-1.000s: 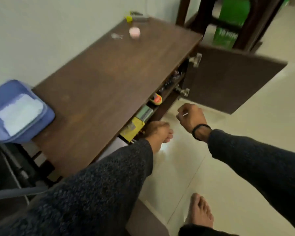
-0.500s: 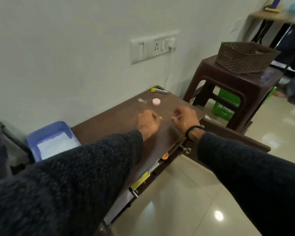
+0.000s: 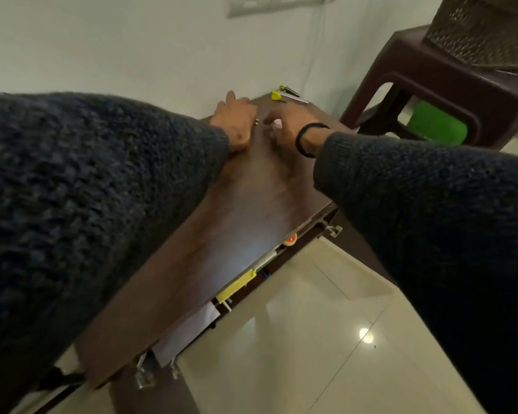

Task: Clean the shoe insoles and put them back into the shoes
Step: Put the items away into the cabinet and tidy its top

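1. Two hands reach to the far end of the brown cabinet top (image 3: pixel 245 204), toward twelve o'clock. The left hand (image 3: pixel 237 121) lies knuckles-up with a small metal piece (image 3: pixel 256 122) at its fingertips; whether it pinches that piece I cannot tell. The right hand (image 3: pixel 290 124) hovers with fingers curled over a small pink object (image 3: pixel 278 123), and its grip is hidden.
2. No shoes or insoles are in view, so this looks like gathering supplies, an early step.
3. To do it well, close the fingers fully round each small item before lifting, since both could slide on the smooth top.
4. Keep clear of the yellow stapler-like tool (image 3: pixel 284 94) at one o'clock.
5. Mind the open shelf edge (image 3: pixel 281 249) at five o'clock when stepping back.
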The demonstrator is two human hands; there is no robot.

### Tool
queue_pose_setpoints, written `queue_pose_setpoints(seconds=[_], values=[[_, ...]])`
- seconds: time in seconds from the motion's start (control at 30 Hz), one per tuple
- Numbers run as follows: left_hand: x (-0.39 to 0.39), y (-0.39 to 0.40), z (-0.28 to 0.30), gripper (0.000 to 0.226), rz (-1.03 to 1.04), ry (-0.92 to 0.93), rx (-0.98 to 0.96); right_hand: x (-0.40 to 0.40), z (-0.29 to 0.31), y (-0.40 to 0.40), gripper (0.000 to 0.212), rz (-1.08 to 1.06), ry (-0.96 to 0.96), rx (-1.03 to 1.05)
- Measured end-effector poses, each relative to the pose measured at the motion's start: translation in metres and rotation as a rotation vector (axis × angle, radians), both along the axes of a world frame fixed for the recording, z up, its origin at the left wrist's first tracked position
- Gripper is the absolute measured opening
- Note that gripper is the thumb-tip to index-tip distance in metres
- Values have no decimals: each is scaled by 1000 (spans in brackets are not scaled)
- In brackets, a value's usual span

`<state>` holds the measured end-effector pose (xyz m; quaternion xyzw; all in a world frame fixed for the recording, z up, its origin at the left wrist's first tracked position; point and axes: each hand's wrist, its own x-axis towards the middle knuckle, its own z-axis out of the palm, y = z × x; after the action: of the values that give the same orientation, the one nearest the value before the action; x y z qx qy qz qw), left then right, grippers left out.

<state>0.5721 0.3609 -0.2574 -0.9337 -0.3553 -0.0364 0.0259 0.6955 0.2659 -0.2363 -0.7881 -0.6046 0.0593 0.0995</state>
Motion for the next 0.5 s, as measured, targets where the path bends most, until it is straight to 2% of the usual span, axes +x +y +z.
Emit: queue_pose_setpoints(seconds=[0.17, 0.3, 0.4, 0.5], values=[[-15, 0, 15, 24, -112, -35, -63, -2, -5, -24, 32, -5, 27, 171], [-33, -20, 16, 25, -97, -106, -71, -8, -1, -73, 42, -48, 139, 340], [-44, -59, 16, 32, -39, -312, -169, -15, 3, -120, 43, -56, 200, 374], [-51, -137, 17, 16, -49, -637, -493, -16, -4, -177, 34, -39, 173, 414]])
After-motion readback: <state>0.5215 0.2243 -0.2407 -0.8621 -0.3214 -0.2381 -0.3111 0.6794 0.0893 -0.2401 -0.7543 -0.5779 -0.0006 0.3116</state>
